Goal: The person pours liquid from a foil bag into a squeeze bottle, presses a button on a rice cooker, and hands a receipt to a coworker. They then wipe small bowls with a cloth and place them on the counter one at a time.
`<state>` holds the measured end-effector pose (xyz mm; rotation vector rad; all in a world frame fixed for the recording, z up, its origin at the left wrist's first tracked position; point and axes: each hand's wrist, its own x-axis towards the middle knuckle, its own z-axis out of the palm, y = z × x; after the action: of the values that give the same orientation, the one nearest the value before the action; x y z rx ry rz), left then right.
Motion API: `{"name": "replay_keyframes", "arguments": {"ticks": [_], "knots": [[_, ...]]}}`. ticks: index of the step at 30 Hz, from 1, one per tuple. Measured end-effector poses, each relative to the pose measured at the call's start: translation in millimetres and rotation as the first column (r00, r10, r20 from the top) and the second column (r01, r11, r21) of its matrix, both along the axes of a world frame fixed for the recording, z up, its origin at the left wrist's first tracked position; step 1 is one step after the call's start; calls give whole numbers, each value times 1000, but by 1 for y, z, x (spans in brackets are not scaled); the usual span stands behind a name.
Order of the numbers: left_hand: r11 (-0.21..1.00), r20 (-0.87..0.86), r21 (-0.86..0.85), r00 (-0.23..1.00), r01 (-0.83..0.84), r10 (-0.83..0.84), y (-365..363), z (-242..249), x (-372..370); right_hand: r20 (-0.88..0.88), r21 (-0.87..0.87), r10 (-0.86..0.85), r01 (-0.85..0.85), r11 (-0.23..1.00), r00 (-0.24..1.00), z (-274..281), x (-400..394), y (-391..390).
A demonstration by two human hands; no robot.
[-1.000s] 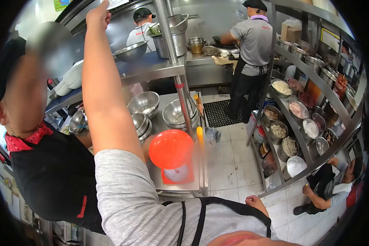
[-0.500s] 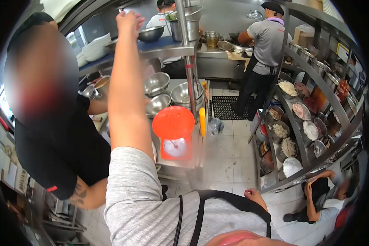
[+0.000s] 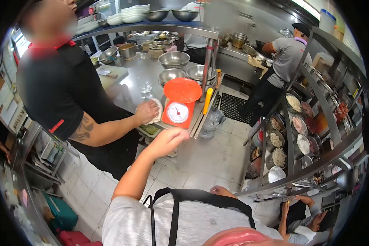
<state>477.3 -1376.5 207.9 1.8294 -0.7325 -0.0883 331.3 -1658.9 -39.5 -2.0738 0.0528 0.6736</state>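
My left hand [image 3: 171,142] is raised just in front of the counter's near edge, below the orange kitchen scale [image 3: 178,112]. Its fingers are curled together, and whatever they might hold is hidden. The scale has a round orange pan [image 3: 182,90] and a white dial. My right hand [image 3: 222,191] is low, near the black apron strap at my body, partly covered; its fingers are hard to make out. A co-worker's hand [image 3: 147,112] rests on a white cloth [image 3: 157,110] left of the scale.
Steel bowls [image 3: 174,60] stand behind the scale, near a yellow-handled tool [image 3: 208,98]. A co-worker in black [image 3: 86,94] stands at the left. Another person [image 3: 289,61] works at the stove. A steel rack [image 3: 334,119] with food containers is on the right; a person [image 3: 305,219] sits below it.
My left hand has come down from the upper shelf to below the scale, and its fingers have closed. The view has shifted. The co-worker's hand now shows on the cloth.
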Motion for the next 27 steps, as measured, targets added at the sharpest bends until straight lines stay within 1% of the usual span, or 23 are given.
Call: {"name": "replay_keyframes", "arguments": {"ticks": [1, 2, 4, 5, 6, 7, 9, 10, 12, 13, 14, 15, 17, 18, 19, 21, 23, 25, 26, 27], "knots": [[998, 62, -12, 996, -58, 59, 22, -23, -11, 17, -49, 29, -28, 998, 999, 6, 8, 7], [991, -50, -56, 991, -124, 122, 44, -36, -26, 50, -68, 42, -39, 997, 998, 11, 12, 14], [955, -271, -134, 937, -264, 221, 99, -59, -57, -27, -11, 67, -67, 998, 997, 6, 24, 26], [908, -425, -219, 873, -356, 240, 126, -71, -73, -67, 21, 85, -83, 996, 994, 5, 30, 37], [853, -437, -267, 845, -448, 308, 146, -73, -90, -81, 53, 112, -108, 993, 990, 14, 35, 52], [807, -445, -323, 832, -494, 331, 167, -76, -106, -77, 53, 185, -181, 982, 980, 11, 43, 65], [756, -378, -300, 800, -582, 466, 205, -76, -135, -89, 54, 384, -380, 923, 919, -4, 64, 102], [757, -327, -237, 784, -609, 528, 228, -73, -152, -122, 71, 425, -419, 905, 897, 8, 71, 133], [697, -333, -230, 728, -680, 600, 272, -69, -187, -103, 45, 495, -493, 869, 863, 25, 84, 208], [650, -361, -221, 680, -727, 638, 295, -64, -207, -94, 30, 536, -535, 844, 839, 28, 88, 247], [586, -351, -184, 609, -789, 711, 322, -76, -224, -44, 13, 569, -569, 822, 821, 6, 97, 283], [505, -322, -156, 527, -849, 787, 346, -79, -244, -8, 26, 646, -646, 763, 763, 13, 94, 325], [323, -379, -148, 355, -935, 855, 389, -88, -284, 75, 50, 747, -750, 659, 661, 42, 72, 405], [239, -417, -194, 300, -952, 858, 407, -90, -305, 59, 97, 821, -822, 561, 568, 54, 58, 442], [173, -429, -197, 244, -965, 870, 422, -91, -325, 82, 49, 884, -887, 458, 461, 52, 50, 473], [53, -455, -182, 132, -982, 881, 442, -92, -363, 111, -30, 965, -969, 244, 239, 39, 33, 524], [-58, -428, -96, -11, -994, 904, 456, -100, -397, 104, -30, 986, -991, 134, 130, 23, 24, 567], [-173, -388, -34, -147, -984, 910, 464, -113, -430, 119, -53, 993, -998, 19, 12, -8, 24, 607], [-236, -365, -17, -214, -972, 906, 464, -121, -446, 93, -48, 996, -999, -7, -12, -20, 24, 624], [-296, -340, -4, -277, -955, 899, 464, -130, -460, -5, -26, 999, -999, -38, -38, -31, 26, 643]]}}
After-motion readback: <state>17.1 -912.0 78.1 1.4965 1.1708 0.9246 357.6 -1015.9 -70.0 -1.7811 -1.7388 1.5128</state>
